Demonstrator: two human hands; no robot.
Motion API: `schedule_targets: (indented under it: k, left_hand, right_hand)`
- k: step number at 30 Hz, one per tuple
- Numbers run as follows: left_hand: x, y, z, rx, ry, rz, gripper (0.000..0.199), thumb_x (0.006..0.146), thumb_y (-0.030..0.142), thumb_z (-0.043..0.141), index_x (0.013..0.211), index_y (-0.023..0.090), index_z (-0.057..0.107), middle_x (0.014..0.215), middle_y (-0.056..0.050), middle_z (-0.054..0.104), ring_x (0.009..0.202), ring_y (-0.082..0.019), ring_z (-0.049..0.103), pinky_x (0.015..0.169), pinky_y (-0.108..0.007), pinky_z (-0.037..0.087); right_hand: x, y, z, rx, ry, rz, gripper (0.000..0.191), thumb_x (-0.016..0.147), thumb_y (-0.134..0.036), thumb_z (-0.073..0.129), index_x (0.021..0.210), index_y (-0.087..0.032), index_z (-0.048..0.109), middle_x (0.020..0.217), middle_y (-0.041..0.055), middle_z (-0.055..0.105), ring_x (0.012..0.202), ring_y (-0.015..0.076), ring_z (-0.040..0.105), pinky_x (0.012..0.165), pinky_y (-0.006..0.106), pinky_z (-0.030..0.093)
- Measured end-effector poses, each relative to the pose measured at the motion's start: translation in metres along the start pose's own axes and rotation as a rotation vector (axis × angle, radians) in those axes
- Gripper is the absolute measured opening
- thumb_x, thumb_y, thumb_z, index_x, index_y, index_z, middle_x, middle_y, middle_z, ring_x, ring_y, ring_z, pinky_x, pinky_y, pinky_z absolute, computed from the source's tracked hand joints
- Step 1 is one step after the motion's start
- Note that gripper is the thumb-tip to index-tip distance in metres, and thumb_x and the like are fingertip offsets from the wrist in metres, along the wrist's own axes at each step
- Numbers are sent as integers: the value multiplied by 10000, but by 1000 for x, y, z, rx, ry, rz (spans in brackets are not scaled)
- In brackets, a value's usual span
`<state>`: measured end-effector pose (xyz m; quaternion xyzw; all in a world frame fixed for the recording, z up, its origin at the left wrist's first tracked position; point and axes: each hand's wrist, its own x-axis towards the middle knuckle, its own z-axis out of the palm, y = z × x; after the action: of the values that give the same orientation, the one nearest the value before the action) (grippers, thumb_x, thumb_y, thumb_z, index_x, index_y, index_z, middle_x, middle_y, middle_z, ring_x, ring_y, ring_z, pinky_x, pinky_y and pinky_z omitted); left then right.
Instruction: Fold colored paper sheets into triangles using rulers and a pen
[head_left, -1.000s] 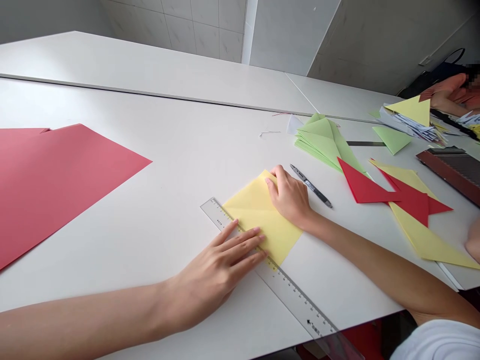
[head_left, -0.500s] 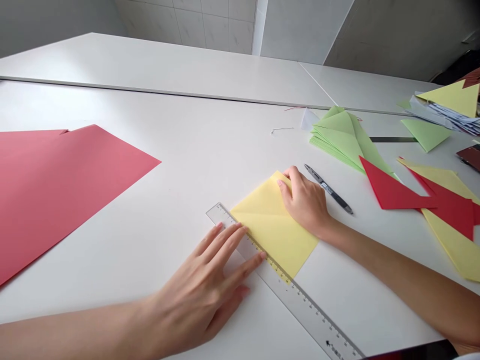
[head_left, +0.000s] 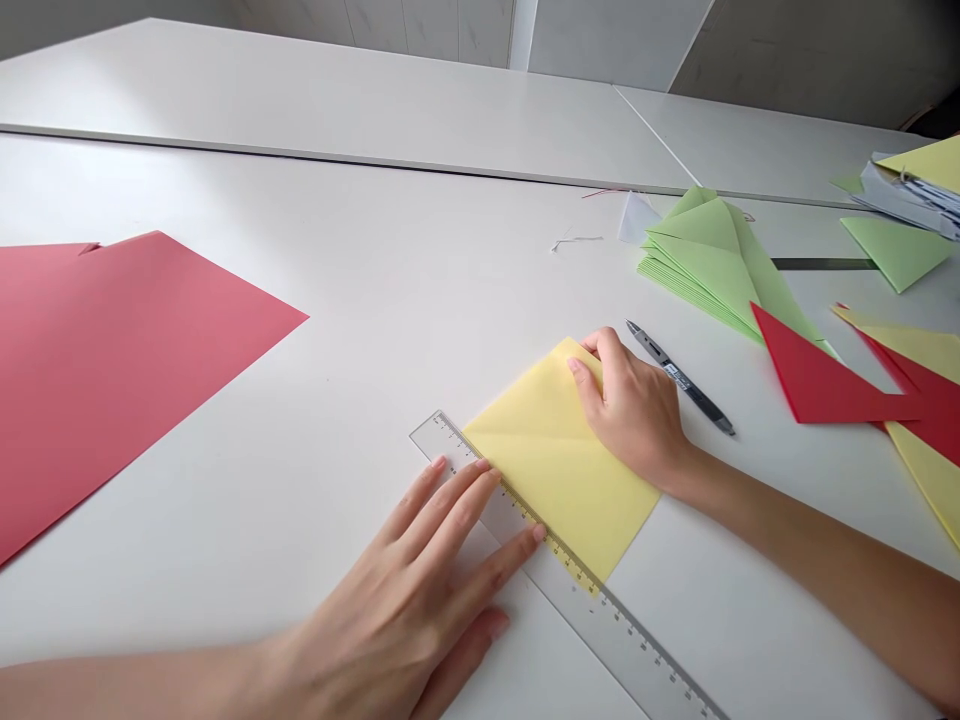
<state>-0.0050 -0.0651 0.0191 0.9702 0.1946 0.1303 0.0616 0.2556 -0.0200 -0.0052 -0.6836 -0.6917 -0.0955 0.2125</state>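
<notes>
A clear ruler [head_left: 600,615] lies diagonally across the lower edge of a yellow folded paper [head_left: 562,450]. My left hand [head_left: 442,570] rests on the ruler with its fingers spread, pressing it flat over the paper's edge. At the paper's upper right side, my right hand [head_left: 637,410] grips the yellow paper, thumb on top and the other fingers curled at the edge, partly hidden. Just right of that hand is a grey and black pen [head_left: 679,375] on the white table [head_left: 225,520].
A large red sheet [head_left: 135,370] covers the left side. Stacked green folded papers [head_left: 712,260] lie behind the pen. Red folded paper [head_left: 825,380] overlaps yellow pieces at right. A separate green piece [head_left: 900,250] and a pile of papers [head_left: 911,195] sit at the far right.
The view has shifted slightly, so the things at right appear farther right and the far table edge higher. Both hands keep nearly the same places on the ruler and yellow paper.
</notes>
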Motion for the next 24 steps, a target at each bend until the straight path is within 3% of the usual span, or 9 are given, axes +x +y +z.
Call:
schedule_targets:
  k: [12,24]
  left_hand:
    - [2,-1,-1,-13,13,-13,505,933,194,464,1437,207,430,1472,-155,357,1402,-320,301,1113,-515,371]
    - [3,-2,-1,-10,4,2,523,929,183,470,1448,196,411,1472,-186,310,1419,-328,243,1067,-540,414]
  right_hand:
    - [0,-1,-1,6,-7,11,117,955,-310,423,920,-209,473,740,24,634,604,202,590,509,282,289]
    - [1,-1,0,-12,1,1,111,954,-298,443,941,-197,488,757,28,649,620,206,612,506,280,286]
